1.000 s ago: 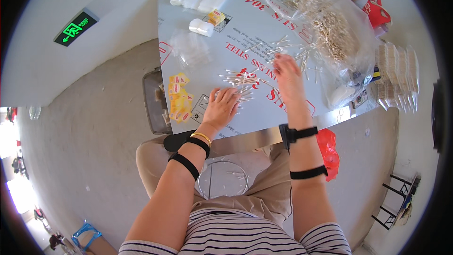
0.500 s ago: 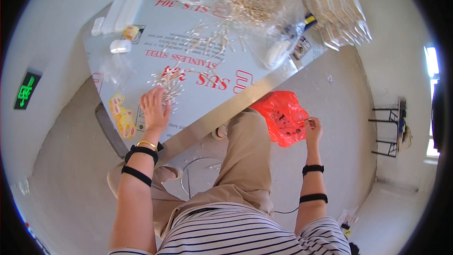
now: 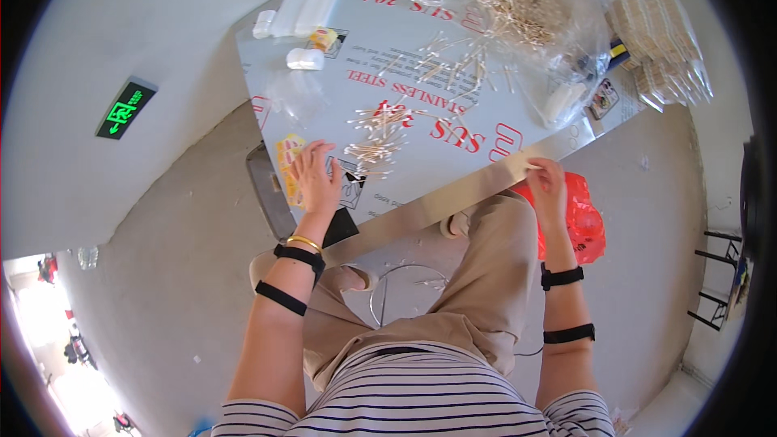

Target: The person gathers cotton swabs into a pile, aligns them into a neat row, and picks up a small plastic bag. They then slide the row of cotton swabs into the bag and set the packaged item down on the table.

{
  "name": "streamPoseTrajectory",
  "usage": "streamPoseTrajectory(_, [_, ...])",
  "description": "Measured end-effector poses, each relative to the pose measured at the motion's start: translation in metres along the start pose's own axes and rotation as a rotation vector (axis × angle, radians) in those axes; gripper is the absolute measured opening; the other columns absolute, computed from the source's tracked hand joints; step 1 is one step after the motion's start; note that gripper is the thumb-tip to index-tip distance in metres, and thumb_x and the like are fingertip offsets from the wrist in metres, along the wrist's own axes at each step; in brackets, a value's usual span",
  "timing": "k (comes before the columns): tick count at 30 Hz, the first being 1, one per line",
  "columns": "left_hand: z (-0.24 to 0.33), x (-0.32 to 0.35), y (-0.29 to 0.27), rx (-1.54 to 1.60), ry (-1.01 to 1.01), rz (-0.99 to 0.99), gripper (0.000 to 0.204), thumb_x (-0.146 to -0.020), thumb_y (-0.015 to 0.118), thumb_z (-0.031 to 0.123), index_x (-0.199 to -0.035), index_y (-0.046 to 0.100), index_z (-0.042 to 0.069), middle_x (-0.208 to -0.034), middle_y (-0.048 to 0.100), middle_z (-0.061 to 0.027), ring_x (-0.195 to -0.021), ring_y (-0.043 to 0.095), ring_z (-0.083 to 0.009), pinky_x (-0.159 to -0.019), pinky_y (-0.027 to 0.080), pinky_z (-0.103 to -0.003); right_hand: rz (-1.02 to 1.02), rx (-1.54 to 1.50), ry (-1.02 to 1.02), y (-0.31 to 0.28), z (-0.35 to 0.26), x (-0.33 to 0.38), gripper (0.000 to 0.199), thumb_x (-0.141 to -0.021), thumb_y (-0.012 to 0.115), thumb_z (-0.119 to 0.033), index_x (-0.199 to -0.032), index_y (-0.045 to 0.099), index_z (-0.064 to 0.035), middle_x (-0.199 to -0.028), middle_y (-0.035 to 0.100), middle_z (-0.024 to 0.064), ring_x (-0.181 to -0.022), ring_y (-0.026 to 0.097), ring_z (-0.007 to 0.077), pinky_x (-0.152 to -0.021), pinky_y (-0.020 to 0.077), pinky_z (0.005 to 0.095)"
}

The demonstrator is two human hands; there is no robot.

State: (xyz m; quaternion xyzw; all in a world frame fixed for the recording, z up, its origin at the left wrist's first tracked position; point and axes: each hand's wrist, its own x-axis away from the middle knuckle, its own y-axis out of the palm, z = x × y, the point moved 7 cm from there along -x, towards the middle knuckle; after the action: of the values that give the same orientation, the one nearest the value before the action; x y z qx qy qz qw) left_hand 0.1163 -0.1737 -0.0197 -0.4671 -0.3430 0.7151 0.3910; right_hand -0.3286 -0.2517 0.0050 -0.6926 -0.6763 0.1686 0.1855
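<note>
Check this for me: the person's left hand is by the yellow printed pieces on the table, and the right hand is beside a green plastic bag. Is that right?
Not quite: the plastic bag beside the right hand is red, not green, as the head view shows. The left hand is indeed by the yellow printed pieces on the table.

Workshop: metal table, heaped cotton swabs

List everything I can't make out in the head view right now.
All in the head view:
- Yellow cards: partly hidden by the left hand.
- Right hand: whether it pinches anything is too small and blurred to tell.
- Red bag: its contents are hidden by crumpled plastic.
- Clear bag: its far end is cut off by the upper edge.
</note>
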Motion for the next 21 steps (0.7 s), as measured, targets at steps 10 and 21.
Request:
streamPoseTrajectory(10, [-0.015, 0.01, 0.012, 0.046, -0.017, -0.199, 0.037, -0.081, 0.063, 0.002, -0.115, 0.061, 0.015, -0.119, 0.057, -0.0032, -0.117, 0.052, -0.0267, -0.104, 0.034, -0.044, -0.403, 0.29, -0.625, 0.242, -0.099, 0.044, 0.057, -0.086, 0.071, -0.016, -0.138, 0.052, -0.0095, -0.146, 0.047, 0.0147, -0.135, 0.042, 0.0351, -0.114, 0.0332, 0.0501])
streamPoseTrajectory(21, [-0.022, -0.009, 0.014, 0.09, 0.097, -0.371, 0.016, -0.08, 0.075, 0.014, -0.093, 0.066, 0.015, -0.108, 0.056, -0.0022, -0.112, 0.05, -0.0256, -0.101, 0.036, -0.043, -0.354, 0.442, -0.545, 0.28, -0.108, -0.001, 0.037, -0.074, 0.08, -0.018, -0.107, 0.063, -0.0112, -0.116, 0.053, 0.0095, -0.116, 0.048, 0.0302, -0.096, 0.039, 0.0444])
